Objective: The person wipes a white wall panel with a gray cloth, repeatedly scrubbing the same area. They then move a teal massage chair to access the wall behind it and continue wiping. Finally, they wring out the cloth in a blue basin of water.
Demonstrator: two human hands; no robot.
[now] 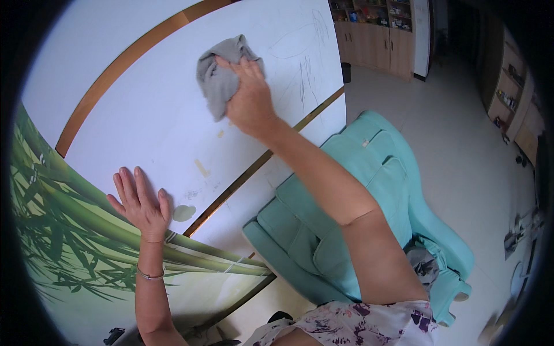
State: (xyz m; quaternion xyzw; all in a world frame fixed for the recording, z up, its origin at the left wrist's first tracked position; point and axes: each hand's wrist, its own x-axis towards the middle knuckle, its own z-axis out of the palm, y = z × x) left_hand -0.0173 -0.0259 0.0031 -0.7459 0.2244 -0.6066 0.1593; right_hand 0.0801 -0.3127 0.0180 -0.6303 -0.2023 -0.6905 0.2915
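Note:
My right hand (252, 101) presses a crumpled grey cloth (218, 82) against the white wall panel (143, 116), at the upper middle of the view. Pencil-like scribbles (306, 80) mark the panel to the right of the cloth, and yellowish patches (201, 168) show below it. My left hand (145, 209) lies with its fingers spread on the wall at the lower left, holding nothing, beside a pale green patch (184, 213) and a printed bamboo picture (82, 212). A bracelet is on the left wrist.
A turquoise sofa (298, 235) stands against the wall below my right arm, with a grey bundle (422, 266) on it. Brown metallic-looking strips (233, 190) cross the wall. Wooden cabinets (368, 45) and a dark bin (346, 72) stand beyond, and open shelves (510, 93) are at the far right.

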